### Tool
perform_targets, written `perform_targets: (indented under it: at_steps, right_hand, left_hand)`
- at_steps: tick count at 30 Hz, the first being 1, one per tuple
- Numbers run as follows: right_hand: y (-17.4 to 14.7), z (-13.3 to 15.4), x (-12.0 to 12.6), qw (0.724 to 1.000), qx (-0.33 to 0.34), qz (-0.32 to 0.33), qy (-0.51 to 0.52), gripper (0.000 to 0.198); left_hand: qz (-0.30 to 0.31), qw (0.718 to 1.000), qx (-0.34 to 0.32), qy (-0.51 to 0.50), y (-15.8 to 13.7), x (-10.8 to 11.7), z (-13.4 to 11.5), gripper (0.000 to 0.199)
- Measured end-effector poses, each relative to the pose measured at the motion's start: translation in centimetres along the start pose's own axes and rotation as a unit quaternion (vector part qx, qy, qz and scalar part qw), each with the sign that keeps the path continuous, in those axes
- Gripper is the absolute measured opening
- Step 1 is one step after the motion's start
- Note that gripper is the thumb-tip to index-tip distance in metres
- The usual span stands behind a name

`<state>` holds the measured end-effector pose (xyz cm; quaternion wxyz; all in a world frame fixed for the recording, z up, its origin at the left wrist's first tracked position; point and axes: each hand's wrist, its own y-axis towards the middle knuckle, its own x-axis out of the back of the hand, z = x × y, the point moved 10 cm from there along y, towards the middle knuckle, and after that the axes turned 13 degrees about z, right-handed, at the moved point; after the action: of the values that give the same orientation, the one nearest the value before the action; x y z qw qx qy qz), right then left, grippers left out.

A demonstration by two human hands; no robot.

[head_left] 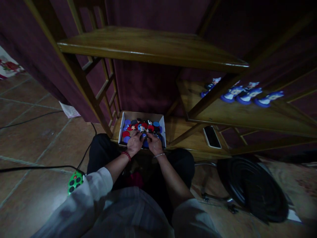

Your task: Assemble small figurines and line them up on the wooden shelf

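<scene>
Figurines (141,128) and round discs (126,134) crowd a rectangular box (143,115); both hands (135,144) (155,144) are half-curled, their hold unclear.

Probably room in home: purple curtain (141,89) behind varnished wooden shelving (148,41), figurines (231,94) displayed back from middle shelf's (237,114) front edge, phone (212,137) near bottom shelf's (183,129) front edge, tiled floor (49,125), green power strip (75,181), black round seat (255,188).

Small colourful figures (141,128) and round, flat red and blue discs (125,134) are lying mixed together inside a shallow, open, pale rectangular cardboard box (143,115).
</scene>
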<state>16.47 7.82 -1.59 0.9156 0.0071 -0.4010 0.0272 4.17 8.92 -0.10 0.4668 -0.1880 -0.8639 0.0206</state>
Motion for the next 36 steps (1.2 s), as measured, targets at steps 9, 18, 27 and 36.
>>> perform_targets:
  at_steps: [9,18,27,36]
  right_hand:
    - [-0.5,-0.4,1.3,0.997,0.001,-0.068,0.047,0.033]
    - [-1.1,-0.5,2.4,0.991,-0.036,-0.119,0.041,0.032]
    - [-0.6,-0.2,0.6,0.999,-0.011,-0.027,0.02,0.035]
    - [-0.5,0.6,0.2,1.0,-0.003,0.018,0.018,0.037]
  left_hand:
    - [-0.013,0.999,0.03,0.038,-0.5,0.2,0.0,0.031]
    - [0.036,0.997,0.054,0.052,-0.1,-0.7,0.1,0.038]
    - [0.039,0.997,0.042,0.044,-0.1,-0.9,0.2,0.034]
    - [0.045,0.998,0.012,0.043,0.0,-1.1,-0.2,0.032]
